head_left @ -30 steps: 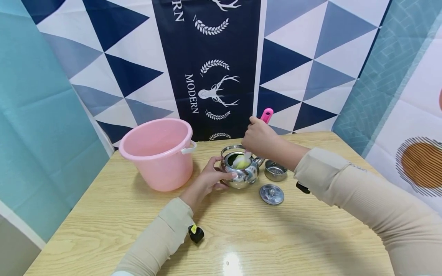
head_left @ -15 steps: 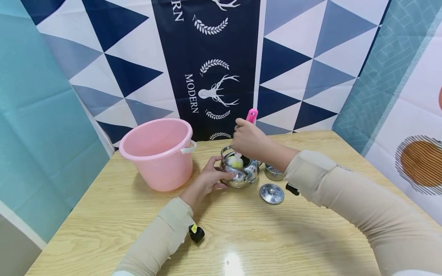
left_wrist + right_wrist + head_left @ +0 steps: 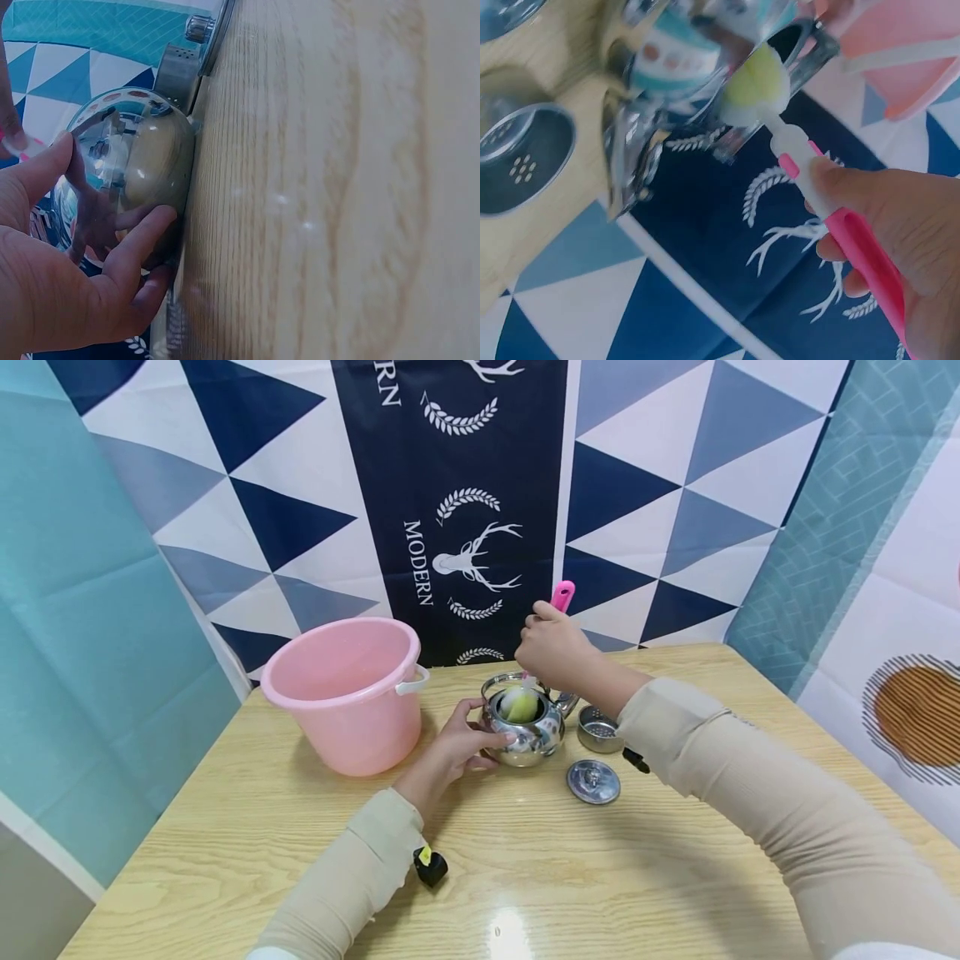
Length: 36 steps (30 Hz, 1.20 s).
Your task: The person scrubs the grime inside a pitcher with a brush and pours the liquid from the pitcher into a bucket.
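A shiny metal teapot (image 3: pixel 536 745) stands on the table, its top opening uncovered. My left hand (image 3: pixel 459 739) grips its left side, thumb in front and fingers spread round the body. In my right hand (image 3: pixel 557 647) is a bottle brush with a pink and white handle (image 3: pixel 866 255), held upright above the pot. Its yellow and white sponge head (image 3: pixel 519 704) sits in the mouth of the teapot. Right of the pot lie a round metal lid (image 3: pixel 593 782) with a knob and a perforated metal strainer (image 3: pixel 597 732).
A pink bucket (image 3: pixel 367 731) with a white handle stands on the left of the wooden table (image 3: pixel 525 860). Patterned cloth (image 3: pixel 480 460) hangs behind the table's back edge. Each wrist wears a small black device.
The right hand shifts left with the brush, then back right and slightly up. More of the sponge head now shows at the teapot's mouth. The left hand keeps its hold.
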Available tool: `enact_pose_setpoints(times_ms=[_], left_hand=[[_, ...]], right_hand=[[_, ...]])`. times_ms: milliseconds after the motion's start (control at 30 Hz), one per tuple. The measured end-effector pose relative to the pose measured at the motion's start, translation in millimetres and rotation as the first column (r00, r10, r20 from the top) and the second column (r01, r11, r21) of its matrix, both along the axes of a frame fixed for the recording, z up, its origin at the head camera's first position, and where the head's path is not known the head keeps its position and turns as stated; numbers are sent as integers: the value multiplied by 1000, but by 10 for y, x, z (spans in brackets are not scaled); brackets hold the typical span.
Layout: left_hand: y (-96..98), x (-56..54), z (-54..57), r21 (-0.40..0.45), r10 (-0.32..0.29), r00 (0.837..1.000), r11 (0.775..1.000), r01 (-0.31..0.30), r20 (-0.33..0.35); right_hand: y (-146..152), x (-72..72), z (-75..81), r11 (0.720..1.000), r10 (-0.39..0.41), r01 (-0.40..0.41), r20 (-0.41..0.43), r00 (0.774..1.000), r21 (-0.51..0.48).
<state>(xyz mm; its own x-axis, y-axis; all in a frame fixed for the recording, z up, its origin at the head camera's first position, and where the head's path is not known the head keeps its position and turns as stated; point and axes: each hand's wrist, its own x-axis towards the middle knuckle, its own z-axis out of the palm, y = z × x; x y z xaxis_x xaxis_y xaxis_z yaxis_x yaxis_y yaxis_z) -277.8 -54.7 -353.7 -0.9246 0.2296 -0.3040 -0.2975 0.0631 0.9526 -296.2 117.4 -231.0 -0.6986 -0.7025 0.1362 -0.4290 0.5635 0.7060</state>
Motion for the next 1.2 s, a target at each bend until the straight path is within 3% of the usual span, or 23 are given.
enact_pose_setpoints(times_ms=[333,767,1000,1200], left_hand=[[13,-8,2,-7,7,1000,1000,-7,0],[3,8,7,-16,6,1000,1000,-6,9],[9,1,-3,-1,-3,1000,1000,3,5],[7,1,7,1,-15,1000,1000,15,7]], right_hand=[[119,65,82,993,108,-110,64,992,31],[78,194,106,993,81,-92,133,988,77],[-50,211,94,985,130,-138,73,989,106],[-148,177,81,987,119,-124,53,991,105]])
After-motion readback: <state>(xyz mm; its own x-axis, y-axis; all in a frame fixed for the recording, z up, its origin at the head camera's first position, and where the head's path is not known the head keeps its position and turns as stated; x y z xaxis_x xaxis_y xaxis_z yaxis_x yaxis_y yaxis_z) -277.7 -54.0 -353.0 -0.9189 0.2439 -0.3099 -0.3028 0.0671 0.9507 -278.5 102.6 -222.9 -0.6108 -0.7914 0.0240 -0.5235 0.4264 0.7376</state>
